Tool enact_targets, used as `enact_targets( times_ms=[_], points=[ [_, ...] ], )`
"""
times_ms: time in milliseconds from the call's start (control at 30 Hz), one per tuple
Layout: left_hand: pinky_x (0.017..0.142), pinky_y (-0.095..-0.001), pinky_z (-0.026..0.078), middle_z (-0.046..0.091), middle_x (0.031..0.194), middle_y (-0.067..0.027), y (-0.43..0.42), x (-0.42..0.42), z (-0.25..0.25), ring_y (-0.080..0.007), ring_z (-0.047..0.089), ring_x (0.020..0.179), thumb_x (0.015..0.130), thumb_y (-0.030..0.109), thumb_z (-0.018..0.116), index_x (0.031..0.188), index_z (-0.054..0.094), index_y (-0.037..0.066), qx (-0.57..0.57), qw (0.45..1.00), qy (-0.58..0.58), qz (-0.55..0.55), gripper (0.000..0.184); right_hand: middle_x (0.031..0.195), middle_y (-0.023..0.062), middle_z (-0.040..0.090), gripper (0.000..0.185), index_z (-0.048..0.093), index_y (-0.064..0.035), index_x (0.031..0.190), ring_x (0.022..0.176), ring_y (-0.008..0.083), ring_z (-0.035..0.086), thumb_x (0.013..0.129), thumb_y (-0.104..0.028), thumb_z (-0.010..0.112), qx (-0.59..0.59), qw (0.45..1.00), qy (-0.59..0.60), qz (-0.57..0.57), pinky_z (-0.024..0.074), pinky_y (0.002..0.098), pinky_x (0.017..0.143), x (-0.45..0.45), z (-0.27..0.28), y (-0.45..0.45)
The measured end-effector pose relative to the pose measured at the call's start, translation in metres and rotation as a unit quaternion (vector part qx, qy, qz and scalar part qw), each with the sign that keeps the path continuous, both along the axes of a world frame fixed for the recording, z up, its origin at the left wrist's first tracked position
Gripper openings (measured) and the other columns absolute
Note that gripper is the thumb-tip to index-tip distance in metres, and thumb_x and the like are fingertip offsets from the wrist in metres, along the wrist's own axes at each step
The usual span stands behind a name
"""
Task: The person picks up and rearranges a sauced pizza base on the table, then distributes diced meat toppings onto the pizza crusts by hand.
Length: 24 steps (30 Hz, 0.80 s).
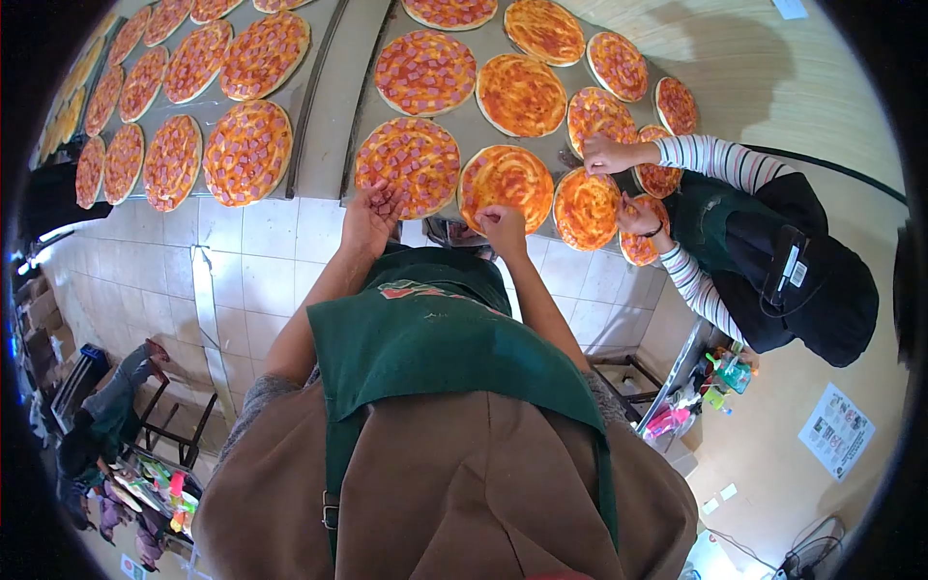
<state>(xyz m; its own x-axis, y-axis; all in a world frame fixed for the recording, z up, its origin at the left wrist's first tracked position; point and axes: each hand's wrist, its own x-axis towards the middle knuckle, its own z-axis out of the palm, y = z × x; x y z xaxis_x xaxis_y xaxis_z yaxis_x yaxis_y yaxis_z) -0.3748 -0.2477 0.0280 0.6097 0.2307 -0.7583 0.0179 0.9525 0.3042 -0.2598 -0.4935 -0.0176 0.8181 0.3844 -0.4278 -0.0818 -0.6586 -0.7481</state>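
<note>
My left hand (369, 220) is turned palm up at the near edge of a pizza (408, 159) topped with pink diced ham. Its fingers curl around what look like a few cubes of diced ham (388, 199). Over the near edge of a second pizza (507, 182), spread with red sauce and pale strands, hovers my right hand (504, 230). The fingers of that hand are pinched together, and whatever they hold is hidden. No ham cubes show on this second pizza.
More pizzas (522, 94) lie in rows on the metal table (362, 106) and on a second surface at left. A co-worker in a striped-sleeved top (715, 159) works over pizzas at right. A dark stool (174, 425) stands at lower left.
</note>
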Motion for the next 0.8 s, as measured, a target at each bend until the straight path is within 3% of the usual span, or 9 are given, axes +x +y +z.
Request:
enact_targets(
  times_ms=[133,233,433,533,800],
  points=[
    [0.085,-0.0335,0.051,0.062,0.099,-0.0067,0.000,-0.003,0.000,-0.0200,0.062,0.095,0.092,0.021,0.048,0.108,0.055,0.003,-0.004,1.000,0.008,0.003,0.024,0.075,0.0129,0.066,0.013,0.066,-0.0025,0.080,0.070,0.0258,0.065,0.072,-0.013,0.071,-0.068,0.996,-0.055,0.008,0.0500,0.0354,0.067,-0.002,0.004,0.011],
    [0.084,-0.0334,0.051,0.062,0.099,-0.0067,0.001,-0.005,-0.003,-0.0201,0.062,0.096,0.093,0.023,0.048,0.109,0.055,0.003,0.005,1.000,0.009,-0.005,0.026,0.071,0.0119,0.066,0.013,0.063,-0.0004,0.077,0.064,0.0215,0.064,0.073,-0.009,0.072,-0.090,0.990,-0.104,0.032,0.0491,0.0318,0.060,-0.001,0.007,0.015],
    [0.083,-0.0330,0.051,0.062,0.099,-0.0068,0.001,-0.006,-0.004,-0.0202,0.062,0.095,0.094,0.024,0.047,0.109,0.054,0.003,0.005,1.000,0.004,-0.009,0.027,0.068,0.0115,0.065,0.014,0.062,-0.0004,0.077,0.063,0.0222,0.064,0.074,-0.011,0.071,-0.060,0.994,-0.089,0.005,0.0488,0.0330,0.059,0.002,0.023,0.015],
    [0.084,-0.0331,0.051,0.061,0.098,-0.0070,0.001,-0.004,-0.005,-0.0204,0.062,0.095,0.094,0.024,0.047,0.109,0.054,0.003,0.010,1.000,0.008,-0.018,0.026,0.069,0.0117,0.065,0.015,0.062,-0.0004,0.078,0.063,0.0227,0.064,0.075,-0.012,0.071,-0.042,0.985,-0.169,-0.013,0.0493,0.0342,0.060,0.008,0.011,0.020],
    [0.085,-0.0333,0.051,0.061,0.098,-0.0063,-0.002,-0.003,-0.002,-0.0192,0.062,0.095,0.093,0.022,0.048,0.107,0.054,0.004,0.012,1.000,0.005,-0.028,0.024,0.077,0.0106,0.064,0.015,0.062,-0.0062,0.079,0.074,0.0281,0.063,0.073,-0.018,0.070,-0.058,0.989,-0.132,-0.005,0.0484,0.0402,0.066,0.039,0.010,0.042]
  ],
)
